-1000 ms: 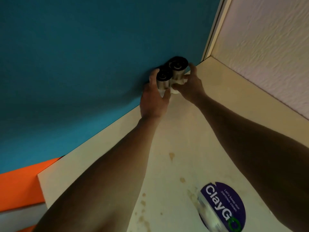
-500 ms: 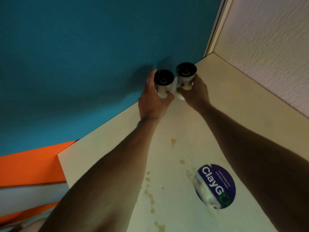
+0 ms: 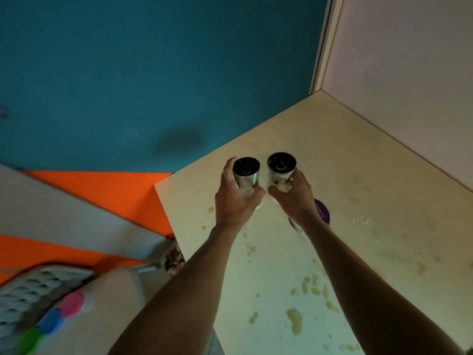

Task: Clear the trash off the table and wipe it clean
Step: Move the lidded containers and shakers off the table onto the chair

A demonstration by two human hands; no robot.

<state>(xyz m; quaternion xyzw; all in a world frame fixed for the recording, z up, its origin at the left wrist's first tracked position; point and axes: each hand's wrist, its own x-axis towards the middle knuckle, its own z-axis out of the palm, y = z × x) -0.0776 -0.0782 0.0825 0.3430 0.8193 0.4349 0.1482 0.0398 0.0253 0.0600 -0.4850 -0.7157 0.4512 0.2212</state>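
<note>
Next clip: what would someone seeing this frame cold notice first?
Two shiny metal shakers with black tops, one gripped in the left hand and one in the right hand, held side by side above the cream table. Below them, brownish spill stains dot the tabletop toward the near edge, and a purple sticker peeks out behind the right wrist. The teal wall fills the background.

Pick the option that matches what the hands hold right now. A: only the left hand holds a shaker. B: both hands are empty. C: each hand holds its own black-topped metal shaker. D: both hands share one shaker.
C: the left hand grips one shaker and the right hand grips the other shaker, side by side above the stained table.
</note>
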